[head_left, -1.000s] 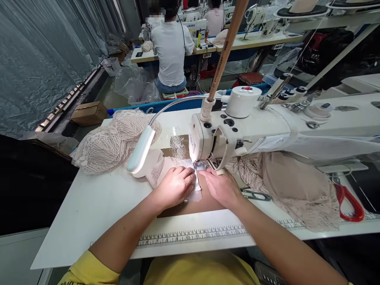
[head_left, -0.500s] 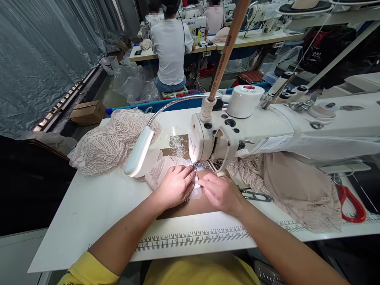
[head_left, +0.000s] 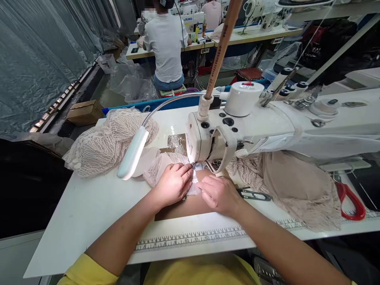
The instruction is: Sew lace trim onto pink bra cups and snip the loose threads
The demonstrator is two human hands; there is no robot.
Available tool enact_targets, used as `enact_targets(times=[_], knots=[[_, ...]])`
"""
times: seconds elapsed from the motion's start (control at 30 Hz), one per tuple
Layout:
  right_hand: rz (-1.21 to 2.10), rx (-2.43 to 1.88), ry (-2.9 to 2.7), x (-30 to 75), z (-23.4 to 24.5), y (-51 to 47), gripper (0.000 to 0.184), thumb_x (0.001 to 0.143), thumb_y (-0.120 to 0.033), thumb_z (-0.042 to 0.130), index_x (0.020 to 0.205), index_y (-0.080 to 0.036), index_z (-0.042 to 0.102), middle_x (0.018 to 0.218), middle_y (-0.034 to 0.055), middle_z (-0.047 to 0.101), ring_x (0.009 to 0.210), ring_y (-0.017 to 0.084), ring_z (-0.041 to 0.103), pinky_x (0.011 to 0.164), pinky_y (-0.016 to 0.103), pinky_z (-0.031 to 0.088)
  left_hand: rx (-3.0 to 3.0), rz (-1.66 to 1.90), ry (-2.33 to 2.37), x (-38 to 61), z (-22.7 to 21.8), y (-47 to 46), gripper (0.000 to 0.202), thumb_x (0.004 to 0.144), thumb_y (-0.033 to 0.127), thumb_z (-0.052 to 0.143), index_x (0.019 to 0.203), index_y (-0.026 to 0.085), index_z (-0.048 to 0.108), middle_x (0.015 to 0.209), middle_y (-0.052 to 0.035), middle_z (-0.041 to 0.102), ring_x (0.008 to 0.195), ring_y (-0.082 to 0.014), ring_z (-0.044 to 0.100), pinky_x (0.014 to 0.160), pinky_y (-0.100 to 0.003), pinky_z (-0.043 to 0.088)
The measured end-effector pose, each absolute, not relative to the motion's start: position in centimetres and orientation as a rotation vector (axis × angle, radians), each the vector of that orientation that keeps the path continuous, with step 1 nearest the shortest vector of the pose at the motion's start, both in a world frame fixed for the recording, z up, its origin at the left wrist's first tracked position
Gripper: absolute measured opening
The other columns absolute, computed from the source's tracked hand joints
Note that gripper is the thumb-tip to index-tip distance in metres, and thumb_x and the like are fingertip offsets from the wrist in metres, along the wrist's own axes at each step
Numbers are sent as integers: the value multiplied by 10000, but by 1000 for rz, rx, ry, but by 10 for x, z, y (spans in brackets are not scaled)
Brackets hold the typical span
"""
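Note:
A pale pink lace piece [head_left: 152, 174] lies under the head of a white sewing machine [head_left: 197, 138], lit brightly by the lamp near the needle. My left hand [head_left: 175, 184] is closed on this lace just left of the presser foot, with fingertips close to the needle. Pinched between the fingers of my right hand [head_left: 218, 192] is the near edge of the same piece, a white strip right of my left fingertips. The needle tip and the lace under my palms are hidden. A thread snipper [head_left: 253, 195] lies beside my right hand.
Bunched lace [head_left: 92, 146] sits at the left, behind the lamp head [head_left: 133, 154]. More beige fabric [head_left: 293, 186] and red-handled scissors [head_left: 352, 202] are at the right. A printed ruler [head_left: 190, 240] runs along the front edge. A co-worker [head_left: 166, 43] sits ahead.
The whole view has shifted slightly left and up. Both hands keep nearly the same places at the needle; the white strip between them has shifted slightly.

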State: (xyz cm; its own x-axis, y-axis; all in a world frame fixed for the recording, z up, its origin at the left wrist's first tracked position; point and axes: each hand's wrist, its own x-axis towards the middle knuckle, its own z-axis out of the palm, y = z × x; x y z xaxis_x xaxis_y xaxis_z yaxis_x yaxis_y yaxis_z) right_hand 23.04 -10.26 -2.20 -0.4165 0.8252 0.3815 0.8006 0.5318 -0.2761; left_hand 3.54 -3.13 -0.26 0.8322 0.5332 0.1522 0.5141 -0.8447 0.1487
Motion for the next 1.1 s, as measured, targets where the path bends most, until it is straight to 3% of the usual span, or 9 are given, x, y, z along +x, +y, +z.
enact_targets(times=[0.5,0.8,0.97,1.1], knots=[[46,-1462,-2337,227,-18,-99,309,801,-104,444,953,-167,705,721,40,630,697,172,562,629,286,382,2933,307,789,32,-5,-31,360,972,229,381,1267,134,564,1318,-109,575,1109,-250,518,894,-400,410],[8,-1596,-2358,221,-23,-92,411,820,-118,461,1183,-162,650,855,69,661,738,188,597,601,295,400,2907,361,869,29,-13,-15,394,927,209,416,1282,105,550,1292,-128,589,1150,-294,485,949,-442,386],[30,-1605,-2350,222,-24,-93,432,841,-116,444,1226,-182,630,849,65,660,750,187,594,604,288,408,2862,418,924,27,-14,-14,400,932,264,415,1279,115,545,1304,-153,557,1188,-303,471,988,-457,375],[41,-1624,-2339,220,-22,-93,417,893,-157,414,1256,-222,609,852,59,661,776,202,599,639,298,431,2794,484,952,26,-11,-16,435,926,404,455,1267,149,547,1319,-155,534,1214,-310,462,999,-464,380]])
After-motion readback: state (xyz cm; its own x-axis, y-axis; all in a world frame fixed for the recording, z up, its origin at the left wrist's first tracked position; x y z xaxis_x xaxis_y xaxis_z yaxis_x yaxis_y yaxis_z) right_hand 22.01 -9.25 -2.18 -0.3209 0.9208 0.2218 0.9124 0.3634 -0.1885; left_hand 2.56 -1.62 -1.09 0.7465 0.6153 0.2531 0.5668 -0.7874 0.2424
